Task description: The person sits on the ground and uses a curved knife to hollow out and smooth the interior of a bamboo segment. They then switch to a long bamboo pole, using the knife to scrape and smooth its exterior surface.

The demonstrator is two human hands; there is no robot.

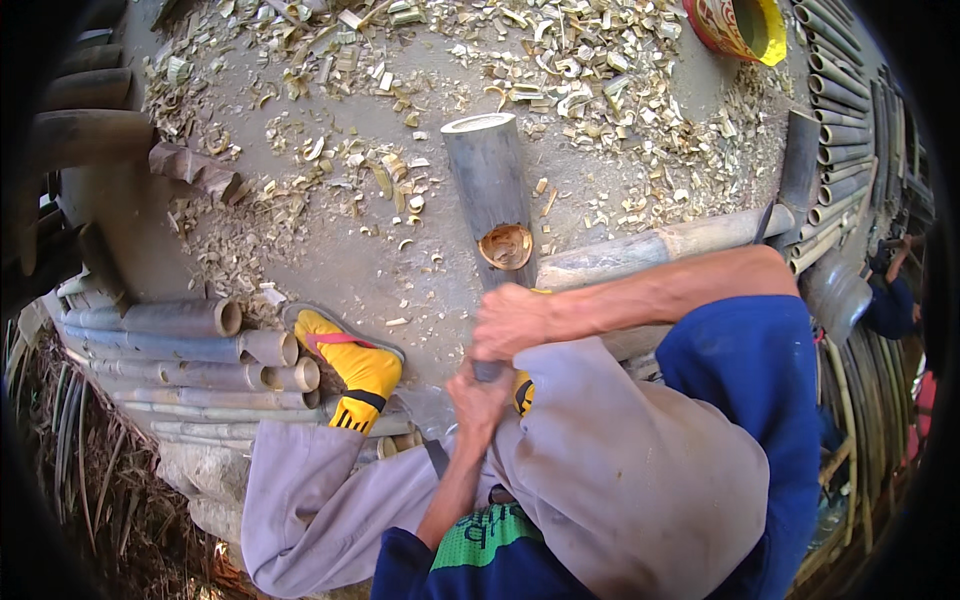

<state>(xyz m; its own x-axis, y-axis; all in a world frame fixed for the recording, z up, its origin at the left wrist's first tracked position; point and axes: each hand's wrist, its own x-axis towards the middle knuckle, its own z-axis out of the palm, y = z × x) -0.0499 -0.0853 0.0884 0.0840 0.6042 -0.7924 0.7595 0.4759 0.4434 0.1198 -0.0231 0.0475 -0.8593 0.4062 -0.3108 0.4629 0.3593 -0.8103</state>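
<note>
A dark grey bamboo tube (487,185) points away from me over the ground, with a pale cut rim at its far end. Near its closer end, a scooped notch (505,247) shows light brown wood inside. My right hand (512,322) is closed around the narrower near part, just below the notch. Closer to my body, my left hand (476,392) also grips it, and a short dark stretch shows between the hands. The fingers hide most of this near end. A longer, paler bamboo pole (650,248) lies crosswise beyond my right forearm.
Wood chips (600,85) litter the ground. Cut bamboo tubes (190,375) lie stacked at left, and more (840,130) line the right. A dark blade (764,222) stands against the crosswise pole. A red and yellow bucket (735,28) is far right. Another person (893,295) is at the right edge.
</note>
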